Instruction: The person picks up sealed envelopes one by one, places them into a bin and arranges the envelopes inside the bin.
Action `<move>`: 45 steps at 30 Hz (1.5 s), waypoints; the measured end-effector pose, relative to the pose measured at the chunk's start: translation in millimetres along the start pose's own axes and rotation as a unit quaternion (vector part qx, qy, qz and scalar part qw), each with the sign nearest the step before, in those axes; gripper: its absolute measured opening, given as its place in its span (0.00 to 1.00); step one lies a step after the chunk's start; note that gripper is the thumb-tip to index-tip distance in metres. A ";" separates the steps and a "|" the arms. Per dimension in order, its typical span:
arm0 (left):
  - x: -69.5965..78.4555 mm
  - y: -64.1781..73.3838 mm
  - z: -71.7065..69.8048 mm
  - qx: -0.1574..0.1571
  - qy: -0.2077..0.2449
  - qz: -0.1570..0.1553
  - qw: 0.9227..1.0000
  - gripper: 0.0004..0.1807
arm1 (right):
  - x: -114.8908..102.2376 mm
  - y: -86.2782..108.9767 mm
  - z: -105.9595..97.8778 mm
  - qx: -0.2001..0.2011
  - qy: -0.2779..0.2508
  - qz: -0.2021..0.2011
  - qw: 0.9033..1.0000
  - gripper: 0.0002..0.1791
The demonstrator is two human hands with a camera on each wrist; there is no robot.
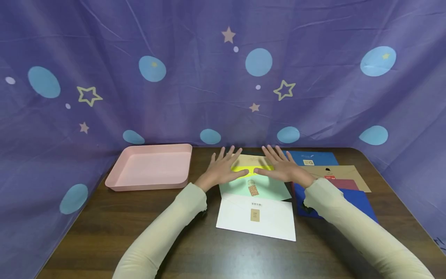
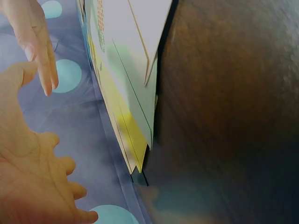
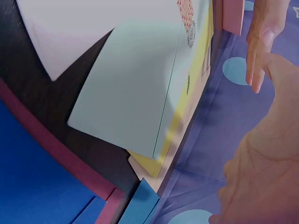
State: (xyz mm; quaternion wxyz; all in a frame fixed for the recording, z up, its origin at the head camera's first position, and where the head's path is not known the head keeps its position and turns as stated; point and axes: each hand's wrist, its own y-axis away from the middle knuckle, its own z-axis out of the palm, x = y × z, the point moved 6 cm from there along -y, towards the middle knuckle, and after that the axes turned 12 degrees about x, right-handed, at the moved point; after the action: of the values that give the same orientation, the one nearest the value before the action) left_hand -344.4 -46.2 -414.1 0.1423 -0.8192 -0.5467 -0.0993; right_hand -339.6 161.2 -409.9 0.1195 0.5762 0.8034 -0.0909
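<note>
Both hands are held out over the middle stack with fingers spread and nothing in them. My left hand is above the left edge of the overlapping envelopes, its thumb pointing inward. Opposite it, my right hand is above their right edge, thumb toward the left thumb. Beneath lie a white envelope in front, a mint green envelope with a small printed picture, a yellow envelope and a beige one at the back. In the left wrist view, the left hand shows its palm and stretched fingers.
At the back left stands a pink tray. To the right lie more overlapping envelopes: a blue one, a tan one, a dark red one and a deep blue one. A patterned purple curtain hangs behind the wooden table.
</note>
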 end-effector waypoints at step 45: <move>-101.5 56.4 -103.9 0.081 -0.049 -0.123 0.988 0.17 | -38.2 6.6 -44.3 0.107 -0.051 -0.096 0.988 0.43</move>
State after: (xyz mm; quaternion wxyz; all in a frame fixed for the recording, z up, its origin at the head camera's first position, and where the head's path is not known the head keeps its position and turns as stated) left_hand -331.8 -190.1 -355.8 0.1682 -0.7351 -0.6560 -0.0315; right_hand -325.5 141.3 -356.3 0.0889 0.5008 0.8333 -0.2164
